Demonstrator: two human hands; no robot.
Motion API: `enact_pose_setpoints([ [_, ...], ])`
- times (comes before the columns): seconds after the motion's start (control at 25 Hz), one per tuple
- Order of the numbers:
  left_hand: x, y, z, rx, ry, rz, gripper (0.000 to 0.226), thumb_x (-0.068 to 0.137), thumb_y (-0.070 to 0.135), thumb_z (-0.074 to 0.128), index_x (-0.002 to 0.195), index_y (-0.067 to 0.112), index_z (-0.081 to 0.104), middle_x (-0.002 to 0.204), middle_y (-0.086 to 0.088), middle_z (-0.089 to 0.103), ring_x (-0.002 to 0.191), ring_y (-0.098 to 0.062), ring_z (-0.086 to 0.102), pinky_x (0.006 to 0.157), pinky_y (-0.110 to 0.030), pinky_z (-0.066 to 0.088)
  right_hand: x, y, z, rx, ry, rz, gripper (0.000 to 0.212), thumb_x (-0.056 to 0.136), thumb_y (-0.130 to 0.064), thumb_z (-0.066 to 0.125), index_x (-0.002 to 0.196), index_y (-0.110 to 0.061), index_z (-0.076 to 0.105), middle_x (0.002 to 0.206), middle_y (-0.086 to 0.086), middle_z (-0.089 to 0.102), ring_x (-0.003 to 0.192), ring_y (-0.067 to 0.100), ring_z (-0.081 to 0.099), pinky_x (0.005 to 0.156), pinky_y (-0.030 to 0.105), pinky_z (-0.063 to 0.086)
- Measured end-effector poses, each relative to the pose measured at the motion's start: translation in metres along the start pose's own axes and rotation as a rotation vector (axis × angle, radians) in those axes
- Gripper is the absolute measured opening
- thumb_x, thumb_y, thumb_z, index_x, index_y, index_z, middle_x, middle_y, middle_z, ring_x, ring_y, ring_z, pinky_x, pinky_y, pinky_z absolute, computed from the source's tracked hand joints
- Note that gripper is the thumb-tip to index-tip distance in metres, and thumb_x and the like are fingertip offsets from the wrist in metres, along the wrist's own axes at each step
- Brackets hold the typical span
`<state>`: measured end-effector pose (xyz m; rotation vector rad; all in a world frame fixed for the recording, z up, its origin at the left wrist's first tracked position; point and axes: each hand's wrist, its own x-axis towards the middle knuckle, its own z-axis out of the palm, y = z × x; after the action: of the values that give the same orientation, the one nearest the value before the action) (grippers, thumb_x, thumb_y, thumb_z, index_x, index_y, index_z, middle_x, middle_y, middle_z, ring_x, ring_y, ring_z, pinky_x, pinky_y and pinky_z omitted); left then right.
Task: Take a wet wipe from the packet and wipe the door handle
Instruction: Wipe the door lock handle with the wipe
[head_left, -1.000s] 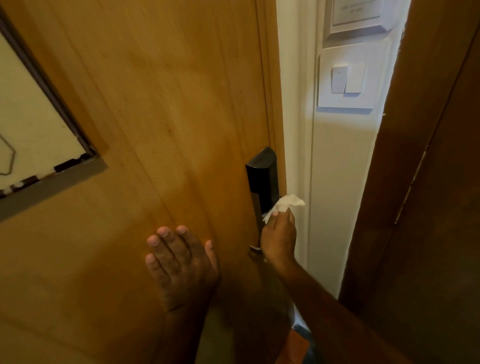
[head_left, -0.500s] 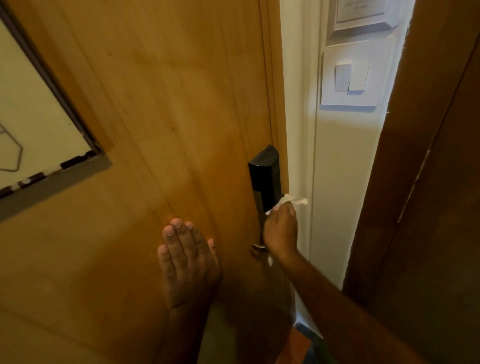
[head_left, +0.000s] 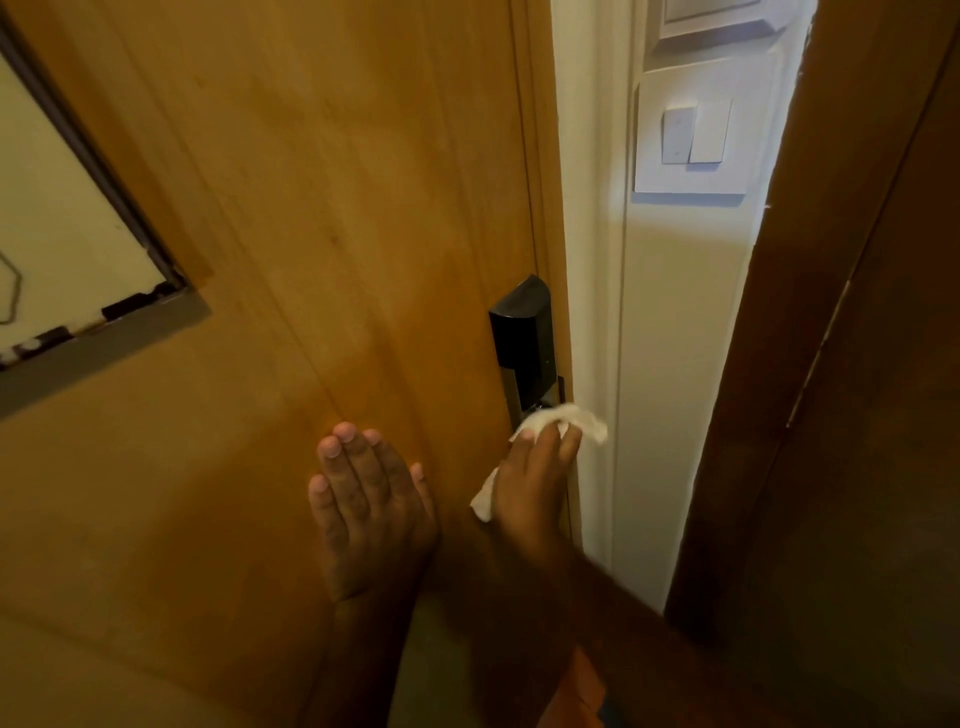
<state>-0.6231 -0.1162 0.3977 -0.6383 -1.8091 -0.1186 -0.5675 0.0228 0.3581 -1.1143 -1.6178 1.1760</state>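
A black lock body (head_left: 522, 343) with a metal plate below it is mounted near the right edge of the wooden door (head_left: 322, 208). My right hand (head_left: 535, 483) is closed around a crumpled white wet wipe (head_left: 569, 415) and pressed over the door handle just under the lock, so the handle itself is hidden. Part of the wipe hangs out at the left of the hand. My left hand (head_left: 369, 514) lies flat on the door with its fingers together, left of the handle. The wipe packet is not in view.
A framed notice (head_left: 62, 234) hangs on the door at the left. Right of the door runs a white frame and wall with a light switch panel (head_left: 696, 135). A dark wooden panel (head_left: 857, 364) stands close at the right.
My right hand with the wipe has slid a little down the handle. My left hand has shifted slightly rightward on the door, closer to the lock.
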Motion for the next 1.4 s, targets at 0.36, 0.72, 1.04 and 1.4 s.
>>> enact_pose_setpoints([
  [0.36, -0.015, -0.005, 0.008, -0.005, -0.089, 0.114, 0.084, 0.102, 0.039, 0.042, 0.158, -0.015, 0.011, 0.168, -0.038, -0.003, 0.159, -0.049, -0.004, 0.130, -0.056, -0.004, -0.004, -0.026, -0.017, 0.730, -0.069, 0.751, 0.045, 0.097, -0.051, 0.046, 0.121, -0.014, 0.057, 0.104, 0.007, 0.067, 0.083, 0.021, 0.067, 0.060, 0.032, 0.053],
  [0.72, -0.013, -0.003, 0.010, -0.008, -0.009, 0.087, 0.085, 0.102, 0.041, 0.042, 0.159, -0.014, 0.010, 0.168, -0.038, -0.005, 0.159, -0.048, -0.006, 0.130, -0.056, -0.006, 0.024, -0.034, -0.037, 0.654, -0.044, 0.791, 0.048, 0.100, -0.045, 0.038, 0.131, -0.011, 0.051, 0.109, 0.010, 0.059, 0.095, 0.031, 0.060, 0.085, 0.050, 0.055],
  [1.04, -0.011, -0.004, 0.007, 0.009, -0.004, 0.089, 0.085, 0.103, 0.039, 0.045, 0.158, -0.015, 0.011, 0.168, -0.038, -0.006, 0.159, -0.048, -0.008, 0.130, -0.055, -0.007, -0.014, -0.044, -0.063, -0.076, -0.140, 0.345, 0.017, 0.092, -0.006, 0.058, 0.107, -0.002, 0.065, 0.097, 0.010, 0.065, 0.103, 0.032, 0.066, 0.072, 0.023, 0.049],
  [1.4, 0.008, 0.038, -0.016, -0.174, -0.068, 0.034, 0.080, 0.096, 0.020, 0.051, 0.158, -0.016, 0.013, 0.167, -0.034, 0.002, 0.157, -0.042, -0.023, 0.128, -0.053, -0.012, 0.047, -0.089, -0.172, 0.121, 0.096, 0.190, 0.017, 0.079, -0.005, 0.053, 0.066, -0.012, 0.061, 0.060, 0.000, 0.064, 0.054, 0.019, 0.059, 0.045, 0.023, 0.042],
])
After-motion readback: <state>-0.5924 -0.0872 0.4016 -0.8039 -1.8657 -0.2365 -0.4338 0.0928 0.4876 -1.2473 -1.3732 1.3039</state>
